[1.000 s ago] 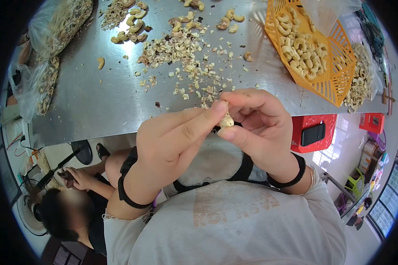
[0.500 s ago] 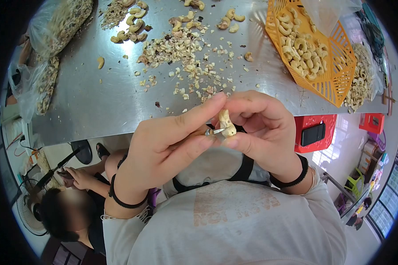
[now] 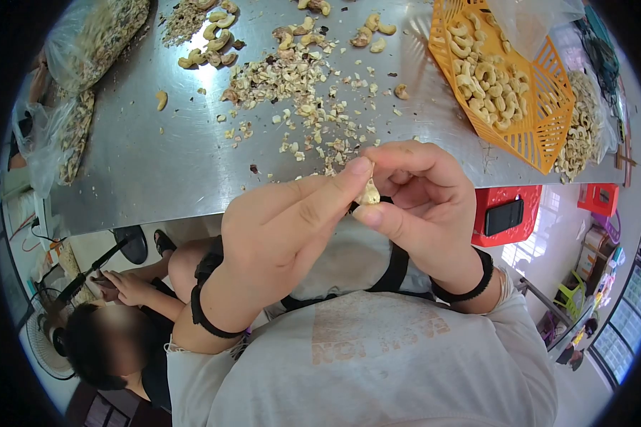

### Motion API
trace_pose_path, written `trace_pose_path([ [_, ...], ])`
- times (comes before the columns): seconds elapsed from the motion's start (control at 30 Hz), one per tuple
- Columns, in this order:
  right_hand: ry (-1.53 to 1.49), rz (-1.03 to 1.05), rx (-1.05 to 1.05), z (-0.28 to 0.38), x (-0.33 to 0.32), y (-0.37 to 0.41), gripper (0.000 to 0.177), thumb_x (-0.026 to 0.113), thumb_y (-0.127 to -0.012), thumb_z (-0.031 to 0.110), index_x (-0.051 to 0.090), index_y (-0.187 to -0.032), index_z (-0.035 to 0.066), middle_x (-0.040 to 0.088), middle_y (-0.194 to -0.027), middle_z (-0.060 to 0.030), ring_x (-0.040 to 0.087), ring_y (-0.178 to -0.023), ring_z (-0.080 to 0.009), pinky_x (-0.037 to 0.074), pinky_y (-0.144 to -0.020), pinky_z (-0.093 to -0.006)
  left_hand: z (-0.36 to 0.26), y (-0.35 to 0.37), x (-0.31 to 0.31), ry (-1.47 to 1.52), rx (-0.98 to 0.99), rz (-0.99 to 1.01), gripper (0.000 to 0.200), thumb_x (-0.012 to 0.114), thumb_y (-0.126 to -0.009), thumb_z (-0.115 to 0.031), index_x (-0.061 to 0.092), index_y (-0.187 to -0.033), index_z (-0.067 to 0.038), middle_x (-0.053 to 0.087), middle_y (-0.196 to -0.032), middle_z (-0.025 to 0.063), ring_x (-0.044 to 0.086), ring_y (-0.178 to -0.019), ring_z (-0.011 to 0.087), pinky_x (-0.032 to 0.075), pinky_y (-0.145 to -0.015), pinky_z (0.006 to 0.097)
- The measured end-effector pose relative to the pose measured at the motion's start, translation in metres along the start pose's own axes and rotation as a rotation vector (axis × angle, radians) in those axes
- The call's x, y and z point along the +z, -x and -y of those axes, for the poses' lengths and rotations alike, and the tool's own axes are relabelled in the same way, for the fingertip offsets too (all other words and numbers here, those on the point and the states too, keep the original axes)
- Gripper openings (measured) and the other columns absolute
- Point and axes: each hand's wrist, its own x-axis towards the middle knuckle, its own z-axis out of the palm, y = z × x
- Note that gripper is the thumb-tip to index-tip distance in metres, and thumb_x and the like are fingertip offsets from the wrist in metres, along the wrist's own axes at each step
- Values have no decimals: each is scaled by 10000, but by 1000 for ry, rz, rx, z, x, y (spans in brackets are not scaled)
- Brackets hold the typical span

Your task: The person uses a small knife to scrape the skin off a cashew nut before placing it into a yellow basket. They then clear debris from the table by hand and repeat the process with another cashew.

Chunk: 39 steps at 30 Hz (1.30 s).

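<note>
Just off the table's front edge, my right hand [image 3: 431,206] pinches a pale cashew nut [image 3: 371,193] between thumb and fingers. My left hand [image 3: 285,224] is closed against it, its thumb and fingertips covering the upper part of the nut. The small knife that showed in my left hand half a second ago is hidden behind the fingers now. Crumbled cashew pieces and skin bits [image 3: 281,78] lie beyond my hands on the metal table [image 3: 142,156].
A yellow plastic basket [image 3: 541,139] of whole cashews stands at the right, beside a bag of nuts [image 3: 582,117]. More cashews [image 3: 217,39] and filled plastic bags [image 3: 96,50] lie at the left. A phone [image 3: 504,216] rests on a red stool [image 3: 527,231]. Another person [image 3: 132,285] sits lower left.
My left hand has turned over and its fingertips have moved up onto the nut, so the knife tip no longer shows. My right hand keeps its pinch on the cashew.
</note>
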Motion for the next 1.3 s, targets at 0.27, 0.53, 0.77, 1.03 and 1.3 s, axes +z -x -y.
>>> trace_pose_path([
  [0.27,-186,36,95,-3,-5,-1,347,580,-725,-47,445,-1045,-27,532,-973,-101,530,-911,-163,439,-793,-282,-7,0,-6,362,-334,67,325,488,-770,29,509,-1092,-12,599,-884,120,593,-718,155,461,-652,225],
  [0.53,-359,-53,252,1,-2,-2,331,567,-757,5,429,-1057,6,538,-970,-102,538,-865,-159,457,-736,-271,-9,0,-4,475,-364,86,377,467,-789,18,438,-1164,-17,582,-945,114,584,-781,161,450,-680,224],
  [0.77,-375,-104,238,-4,-1,2,349,579,-755,25,415,-1062,21,544,-949,-101,543,-829,-144,467,-690,-254,-8,1,4,418,-235,64,422,492,-760,22,421,-1174,-15,578,-944,135,585,-818,193,442,-694,237],
  [1.03,-326,-146,154,-4,2,5,366,588,-730,-24,412,-1050,12,542,-954,-103,541,-873,-157,466,-732,-268,-12,-2,2,133,-135,52,407,523,-742,21,456,-1142,-8,591,-881,136,594,-727,210,454,-636,249],
  [1.3,-321,-107,110,-3,4,4,353,574,-738,-31,403,-1046,-3,537,-974,-123,537,-918,-194,457,-784,-297,-10,3,4,339,-328,-40,345,498,-759,34,494,-1101,-1,588,-880,141,589,-705,176,453,-622,231],
])
